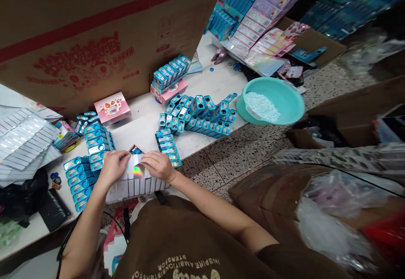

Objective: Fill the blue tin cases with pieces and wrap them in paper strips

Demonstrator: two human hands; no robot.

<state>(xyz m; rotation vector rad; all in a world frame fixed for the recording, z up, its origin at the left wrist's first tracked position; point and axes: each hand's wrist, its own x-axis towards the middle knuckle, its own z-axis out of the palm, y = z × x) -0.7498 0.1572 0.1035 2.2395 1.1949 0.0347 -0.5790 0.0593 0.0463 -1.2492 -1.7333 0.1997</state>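
Your left hand (114, 167) and right hand (160, 166) are both drawn in, thumbs and fingers pinching the upper part of a white strip sheet (146, 187) at the table's (139, 120) near edge; a shiny rainbow patch (139, 171) shows between them, though whether it is loose you cannot tell. Blue tins (79, 182) stand in rows beside your left hand, a pink box (112, 107) sits toward the far edge, and a turquoise basin (289, 101) overhangs the near edge, right of more tins (207, 125)

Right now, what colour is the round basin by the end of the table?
The basin is light turquoise, clear in the head view.
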